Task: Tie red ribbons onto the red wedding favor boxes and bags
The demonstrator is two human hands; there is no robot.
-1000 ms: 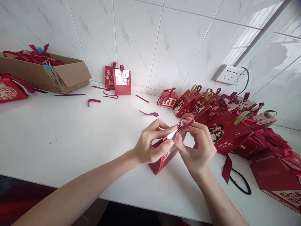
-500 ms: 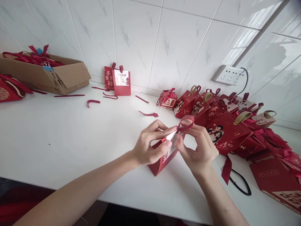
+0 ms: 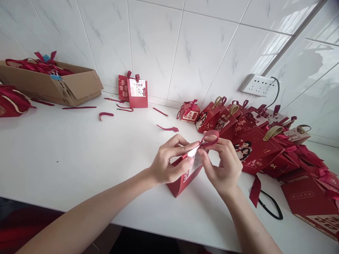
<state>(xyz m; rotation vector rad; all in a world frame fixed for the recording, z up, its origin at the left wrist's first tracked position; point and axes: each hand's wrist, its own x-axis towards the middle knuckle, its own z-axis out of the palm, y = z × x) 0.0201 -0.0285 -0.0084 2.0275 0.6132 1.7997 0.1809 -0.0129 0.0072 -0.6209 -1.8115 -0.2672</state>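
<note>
A small red gift box (image 3: 179, 182) stands on the white table (image 3: 69, 155) in front of me. My left hand (image 3: 169, 162) pinches the box's top edge between thumb and fingers. My right hand (image 3: 224, 164) grips the red ribbon handle (image 3: 212, 135), which loops above the box's top. Both hands meet at the top of the box, fingers closed. The white label on the box front is partly hidden by my fingers.
A heap of finished red gift boxes (image 3: 254, 141) fills the right side. A flat red box (image 3: 309, 203) and a black cord (image 3: 270, 208) lie at the near right. A cardboard carton (image 3: 53, 84) with ribbons sits far left. Loose ribbon pieces (image 3: 106, 114) lie around. A wall socket (image 3: 258, 84) is at right.
My hands have hardly moved; the right fingers shifted slightly on the ribbon loop at the box top. The view has drifted a little.
</note>
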